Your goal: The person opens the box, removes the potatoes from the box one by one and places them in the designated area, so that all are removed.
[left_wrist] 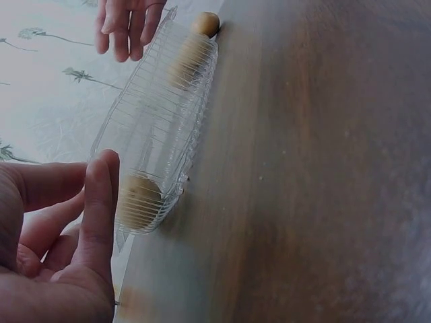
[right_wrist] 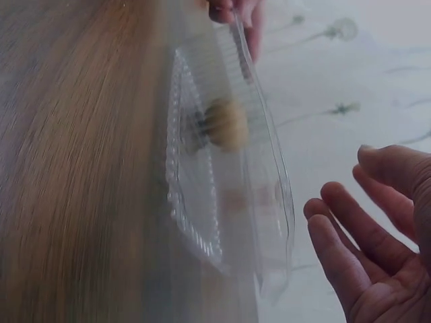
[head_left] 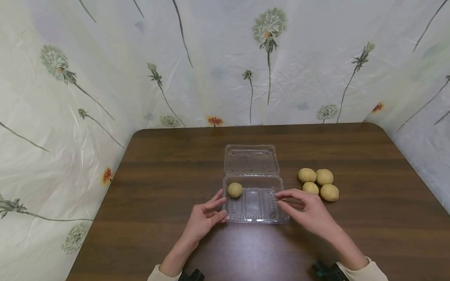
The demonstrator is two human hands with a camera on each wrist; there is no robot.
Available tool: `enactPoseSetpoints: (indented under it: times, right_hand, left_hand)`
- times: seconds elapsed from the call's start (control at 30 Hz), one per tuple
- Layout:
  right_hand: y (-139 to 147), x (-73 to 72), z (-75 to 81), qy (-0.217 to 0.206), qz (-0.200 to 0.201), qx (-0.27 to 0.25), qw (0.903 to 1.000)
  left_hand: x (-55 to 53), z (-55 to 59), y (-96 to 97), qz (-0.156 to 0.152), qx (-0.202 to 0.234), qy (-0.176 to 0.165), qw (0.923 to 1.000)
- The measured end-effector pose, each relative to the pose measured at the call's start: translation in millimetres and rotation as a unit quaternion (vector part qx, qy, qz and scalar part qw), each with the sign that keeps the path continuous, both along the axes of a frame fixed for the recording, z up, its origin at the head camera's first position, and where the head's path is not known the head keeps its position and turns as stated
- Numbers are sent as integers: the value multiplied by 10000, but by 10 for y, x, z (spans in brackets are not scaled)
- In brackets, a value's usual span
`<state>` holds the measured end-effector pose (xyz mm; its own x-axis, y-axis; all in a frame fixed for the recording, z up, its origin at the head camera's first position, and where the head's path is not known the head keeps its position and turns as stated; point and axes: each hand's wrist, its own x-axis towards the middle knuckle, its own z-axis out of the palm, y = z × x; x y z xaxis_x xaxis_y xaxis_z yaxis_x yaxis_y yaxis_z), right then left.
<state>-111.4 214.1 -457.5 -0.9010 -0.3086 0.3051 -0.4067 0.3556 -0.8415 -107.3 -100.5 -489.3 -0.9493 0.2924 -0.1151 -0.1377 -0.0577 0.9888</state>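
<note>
A clear plastic clamshell container (head_left: 254, 218) stands on the table with its lid (head_left: 251, 160) folded back away from me. One small yellow potato (head_left: 235, 190) sits in the tray's back left corner; through the ribbed wall, the left wrist view shows this potato (left_wrist: 140, 202) too. My left hand (head_left: 205, 218) pinches the tray's left rim between thumb and fingers. At the tray's right side, my right hand (head_left: 309, 210) hovers with its fingers spread loosely and nothing in them. The right wrist view shows a gap between those fingertips (right_wrist: 323, 229) and the rim.
Several potatoes (head_left: 324, 176) lie grouped on the table right of the container, just beyond my right hand. The dark wooden table (head_left: 168, 175) ends at the back against a flower-printed plastic sheet (head_left: 211, 78), which also rises at both sides.
</note>
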Motion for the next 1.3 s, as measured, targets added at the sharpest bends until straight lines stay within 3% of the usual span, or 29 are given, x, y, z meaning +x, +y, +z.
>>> enactPoseSetpoints:
  times: [0.2,0.43,0.73,1.07,1.3]
  right_hand:
    - [-120,-54,-34,-129,234,152,9995]
    - [-289,-149,-74,32,462,622,9970]
    - [-470,-223,-93,-281,568,867,9942]
    - [-690,-315,-77,-652,272,1138,9910]
    - [-788,-367,-108,-1136,-7,1307,9849]
  left_hand:
    - [-1,-13,-4,-8,4,30,10000]
    - [-7,-9,-4,0,22,29,10000]
    - [-5,-9,4,36,-23,30,10000]
    - [1,14,6,27,-24,49,10000]
    - [0,-5,9,18,-39,60,10000]
